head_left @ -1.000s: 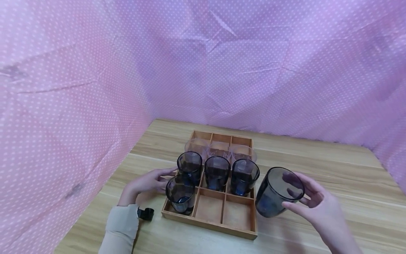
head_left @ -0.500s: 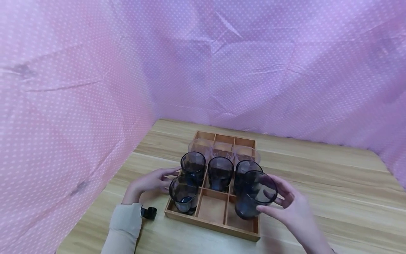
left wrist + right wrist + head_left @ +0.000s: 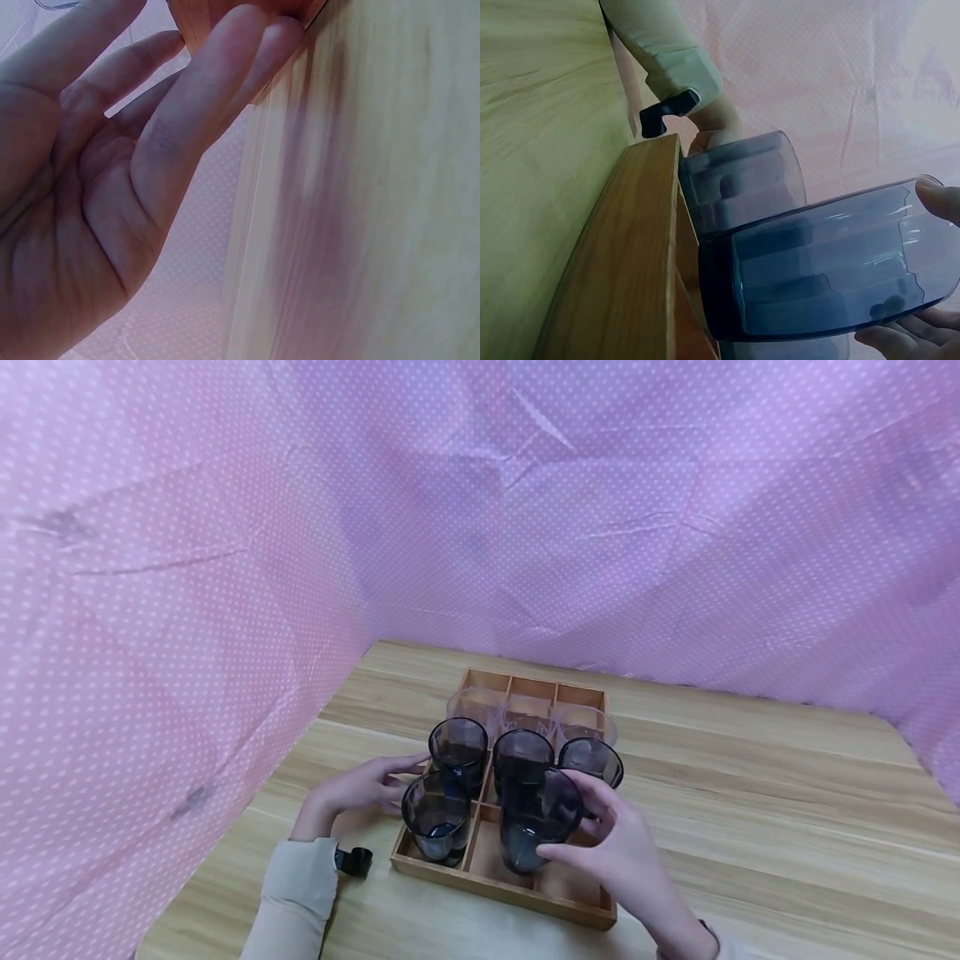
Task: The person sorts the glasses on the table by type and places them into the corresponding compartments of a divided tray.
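Note:
My right hand holds a dark tinted drinking glass by its upper part, thumb on the near side. The glass is slightly tilted, its base over the front middle compartment of a wooden divided tray; whether it touches the floor there I cannot tell. In the right wrist view the held glass overlaps another dark glass. That dark glass stands in the front left compartment. My left hand rests at the tray's left side, fingers extended; in the left wrist view its fingertips meet the tray wall.
Behind the front row stand three dark glasses. Farther back is a row of pale clear glasses. The tray lies on a wooden table. Pink dotted cloth hangs behind and to the left. A black band piece sits at the left wrist.
My right hand has carried the dark glass leftward from beside the tray, over the front right compartment, to the front middle one. The left hand keeps its place at the tray.

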Motion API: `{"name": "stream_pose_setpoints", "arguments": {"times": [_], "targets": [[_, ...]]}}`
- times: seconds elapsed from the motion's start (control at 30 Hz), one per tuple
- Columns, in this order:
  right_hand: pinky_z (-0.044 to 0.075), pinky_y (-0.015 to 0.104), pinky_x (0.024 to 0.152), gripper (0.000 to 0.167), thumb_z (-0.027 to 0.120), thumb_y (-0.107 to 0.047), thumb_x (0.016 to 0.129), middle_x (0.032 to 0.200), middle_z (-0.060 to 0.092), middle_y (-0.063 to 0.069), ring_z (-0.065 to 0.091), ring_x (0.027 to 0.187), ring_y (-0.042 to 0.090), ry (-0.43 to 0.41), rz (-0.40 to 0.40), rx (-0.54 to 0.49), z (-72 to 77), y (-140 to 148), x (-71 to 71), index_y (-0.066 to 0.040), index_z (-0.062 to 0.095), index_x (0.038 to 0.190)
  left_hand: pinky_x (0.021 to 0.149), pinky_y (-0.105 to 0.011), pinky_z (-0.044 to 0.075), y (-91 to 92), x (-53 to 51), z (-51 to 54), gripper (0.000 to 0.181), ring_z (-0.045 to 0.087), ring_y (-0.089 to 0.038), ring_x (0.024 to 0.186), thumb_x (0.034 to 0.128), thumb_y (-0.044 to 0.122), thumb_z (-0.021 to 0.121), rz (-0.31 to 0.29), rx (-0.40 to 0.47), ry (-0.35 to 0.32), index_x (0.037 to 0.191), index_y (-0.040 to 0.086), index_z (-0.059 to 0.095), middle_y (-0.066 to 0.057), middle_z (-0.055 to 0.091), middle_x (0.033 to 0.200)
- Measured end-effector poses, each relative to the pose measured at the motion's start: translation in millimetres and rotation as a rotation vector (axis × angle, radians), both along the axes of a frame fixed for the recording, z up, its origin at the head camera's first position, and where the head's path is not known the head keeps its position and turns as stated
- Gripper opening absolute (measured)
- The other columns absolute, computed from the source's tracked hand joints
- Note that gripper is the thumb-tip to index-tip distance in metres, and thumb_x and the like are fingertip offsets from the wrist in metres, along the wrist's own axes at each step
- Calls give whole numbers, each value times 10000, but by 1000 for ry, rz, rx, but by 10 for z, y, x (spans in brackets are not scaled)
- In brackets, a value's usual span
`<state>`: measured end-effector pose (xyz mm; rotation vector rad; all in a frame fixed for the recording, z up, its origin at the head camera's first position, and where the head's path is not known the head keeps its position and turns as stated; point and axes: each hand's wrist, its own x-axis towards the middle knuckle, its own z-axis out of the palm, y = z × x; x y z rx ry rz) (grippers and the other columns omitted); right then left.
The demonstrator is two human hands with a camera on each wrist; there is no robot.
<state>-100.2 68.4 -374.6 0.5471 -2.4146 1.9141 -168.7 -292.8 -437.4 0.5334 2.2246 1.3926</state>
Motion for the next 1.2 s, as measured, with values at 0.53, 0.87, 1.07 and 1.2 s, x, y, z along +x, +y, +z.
{"name": "stream_pose_setpoints", "arguments": {"times": [0.53,0.87,1.07,1.2], "targets": [[563,279,929,771,918,-81,591,1256,662,77,595,1177,142,-131,-61,50,-108,-173,-13,-137,585,1284,845,-348,601,1,0,-5,628,582,-310,1163,993,91,525,9,-2,-24,1540,67,217,-367,294,1489],[564,266,903,757,935,-162,578,1229,679,43,610,1170,200,-156,-71,135,-197,-225,-33,-185,608,1260,878,-372,591,-3,-8,-8,638,549,-324,1212,993,128,539,10,27,-48,1542,79,216,-365,273,1499],[578,334,907,768,941,-168,559,1201,685,80,655,1106,235,-160,-59,158,-255,-268,-28,-168,609,1251,884,-376,588,-4,-7,-11,639,553,-318,1207,994,135,538,6,29,-47,1542,80,215,-364,274,1499],[579,330,903,777,941,-192,564,1209,676,75,650,1110,241,-137,-41,186,-277,-280,-19,-155,595,1258,881,-375,590,-4,-6,-14,633,546,-331,1217,996,129,533,3,22,-40,1542,81,217,-365,277,1497]]}}
